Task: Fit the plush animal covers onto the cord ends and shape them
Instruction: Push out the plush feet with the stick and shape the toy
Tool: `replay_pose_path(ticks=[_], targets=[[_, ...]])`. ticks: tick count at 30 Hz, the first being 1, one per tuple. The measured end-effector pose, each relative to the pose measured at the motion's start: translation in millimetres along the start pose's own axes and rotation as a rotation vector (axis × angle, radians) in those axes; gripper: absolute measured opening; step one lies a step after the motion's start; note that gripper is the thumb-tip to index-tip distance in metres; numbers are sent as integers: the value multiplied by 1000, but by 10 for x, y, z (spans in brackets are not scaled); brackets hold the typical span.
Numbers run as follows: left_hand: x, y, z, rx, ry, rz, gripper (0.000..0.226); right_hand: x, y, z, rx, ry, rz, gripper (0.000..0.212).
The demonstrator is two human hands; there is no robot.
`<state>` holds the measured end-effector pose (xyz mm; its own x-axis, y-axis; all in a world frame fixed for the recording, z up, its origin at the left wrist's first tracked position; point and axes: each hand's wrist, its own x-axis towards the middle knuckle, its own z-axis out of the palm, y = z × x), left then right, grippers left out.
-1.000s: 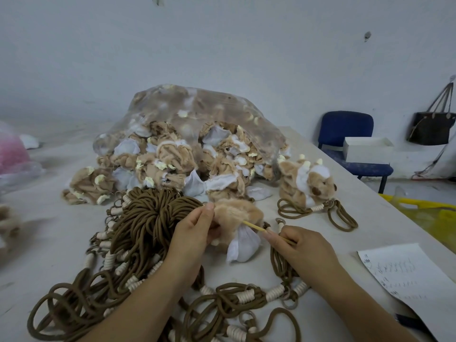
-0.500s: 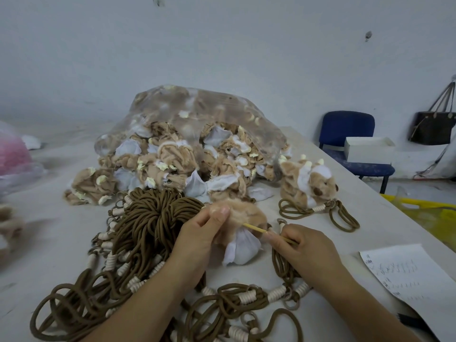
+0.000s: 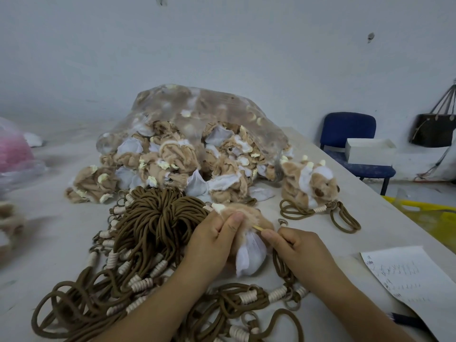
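Head view: left hand pinches the tan-and-white plush animal cover above the brown cord pile, right hand grips a thin pale stick poked into it, best pushed gently, bracing the fabric.

The cover I hold is fuzzy tan plush with thin white cloth lining; my stick looks like pale wood. The brown cords are matt, the bag clear glossy plastic.
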<state>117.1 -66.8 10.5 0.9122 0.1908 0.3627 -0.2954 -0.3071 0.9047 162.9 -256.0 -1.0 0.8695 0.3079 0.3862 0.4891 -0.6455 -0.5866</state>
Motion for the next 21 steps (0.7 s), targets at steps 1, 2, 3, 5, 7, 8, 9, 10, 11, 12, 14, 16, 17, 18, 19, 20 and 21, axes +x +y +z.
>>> replay_pose_path(ticks=[1,2,3,5,7,8,9,10,11,12,14,16,17,18,19,20,21], targets=[[-3,7,6,-16,15,-7,23,1,2,-9,-5,3,2,57],[-8,10,6,-46,29,-23,23,1,6,-19,-14,2,3,58],[-14,4,4,-73,43,-35,23,0,11,-32,-22,2,6,60],[-16,-5,-15,-94,82,-37,23,-1,23,-62,-38,3,16,64],[-9,-8,-32,-81,120,-10,25,-4,31,-85,-54,3,32,65],[-3,-18,-34,-71,133,14,27,-3,30,-89,-59,2,41,66],[3,-26,-34,-56,139,39,29,-3,22,-86,-60,-1,51,66],[8,-32,-31,-28,139,65,30,-4,9,-76,-54,-6,63,65],[13,-38,-25,18,139,95,32,-5,-8,-66,-39,-10,71,65],[15,-40,-19,65,134,119,32,-9,-24,-55,-18,-12,74,65],[12,-30,-17,92,125,132,24,-10,-41,-49,7,-10,52,64],[6,-18,-18,61,75,104,27,-12,-37,-76,31,-6,10,65],[4,-14,-19,35,41,75,34,-14,-35,-93,47,-8,-7,64],[2,-17,-19,-8,9,34,36,-15,-37,-104,65,-14,-14,62],[0,-29,-19,-66,-23,-14,36,-14,-45,-104,81,-22,-14,61],[5,-57,-17,-119,-48,-54,39,-11,-49,-95,92,-29,-9,61],[14,-86,-13,-159,-59,-81,46,-6,-52,-81,93,-35,2,61]])
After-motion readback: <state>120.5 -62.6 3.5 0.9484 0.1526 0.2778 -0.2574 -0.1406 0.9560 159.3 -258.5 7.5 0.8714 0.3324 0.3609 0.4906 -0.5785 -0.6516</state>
